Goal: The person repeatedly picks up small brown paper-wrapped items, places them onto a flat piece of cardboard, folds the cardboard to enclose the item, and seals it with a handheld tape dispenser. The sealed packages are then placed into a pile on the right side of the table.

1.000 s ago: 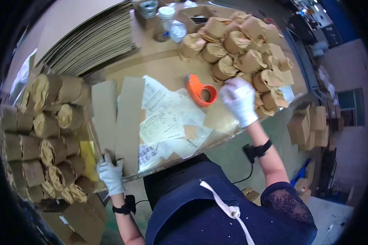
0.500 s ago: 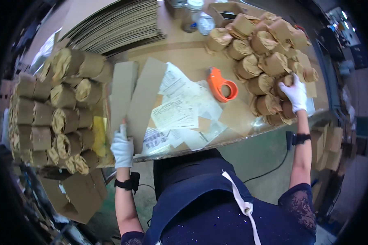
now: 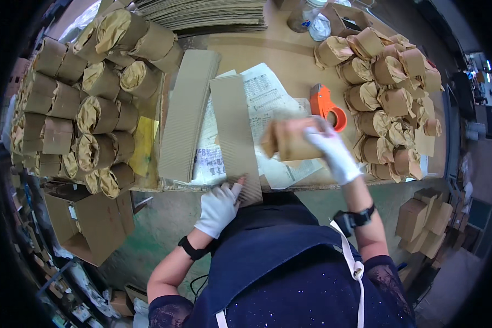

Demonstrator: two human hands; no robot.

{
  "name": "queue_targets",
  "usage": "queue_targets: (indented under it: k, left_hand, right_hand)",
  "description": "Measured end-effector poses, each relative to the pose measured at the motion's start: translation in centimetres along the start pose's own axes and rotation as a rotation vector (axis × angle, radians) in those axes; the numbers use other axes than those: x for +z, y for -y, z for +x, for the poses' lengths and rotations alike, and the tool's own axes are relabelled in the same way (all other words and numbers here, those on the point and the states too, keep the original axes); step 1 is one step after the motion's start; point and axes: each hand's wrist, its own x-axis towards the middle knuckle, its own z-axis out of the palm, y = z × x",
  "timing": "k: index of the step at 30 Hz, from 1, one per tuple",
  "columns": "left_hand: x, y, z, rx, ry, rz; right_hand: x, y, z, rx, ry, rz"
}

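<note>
My left hand, in a white glove with a bare fingertip, grips the near end of a corrugated cardboard strip. That strip lies slanted over printed papers, its near end reaching past the table edge. Just left of it lies a stack of similar strips. In my gloved right hand is a brown paper-wrapped roll, held above the papers and smeared by motion. Beyond it rests an orange tape dispenser.
Wrapped rolls are piled at the left, and more wrapped rolls stand at the right. Flat cardboard sheets lie stacked at the back, near a jar and a small open box. An open carton sits below the table.
My right hand has brought a wrapped roll from the right pile toward the middle. My left hand has moved right with one strip, separating it from the stack. The view has shifted.
</note>
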Motion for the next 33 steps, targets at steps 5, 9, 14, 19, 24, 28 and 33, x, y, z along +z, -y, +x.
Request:
queue_targets:
  k: [5,9,14,19,24,28,33]
  left_hand:
    - [5.7,4.5,1.0,0.381,-0.529,0.291]
    - [4.9,5.3,2.2,0.46,-0.539,-0.142]
    - [-4.1,6.6,7.6,0.307,-0.959,-0.3]
    - [-3.8,8.2,13.8,-0.07,-0.589,-1.337]
    - [-4.7,5.9,12.3,-0.096,-0.745,-1.592]
    - [-3.7,7.2,12.0,-0.25,-0.564,-1.085]
    - [-3.2,5.4,12.2,0.05,-1.159,-0.324]
  right_hand:
    - [10.7,-1.6,3.4,0.281,0.212,0.042]
    - [10.7,-6.8,7.4,0.153,0.248,-0.249]
    - [10.2,-6.5,11.5,-0.341,0.101,-0.931]
    - [11.7,-9.0,17.4,0.254,0.212,0.502]
    - [13.8,-2.8,12.0,-0.101,0.116,-0.41]
    - [12.8,-2.8,13.5,-1.106,0.121,-0.915]
    - [14.0,-0.8,8.2,-0.374,-0.097,-0.906]
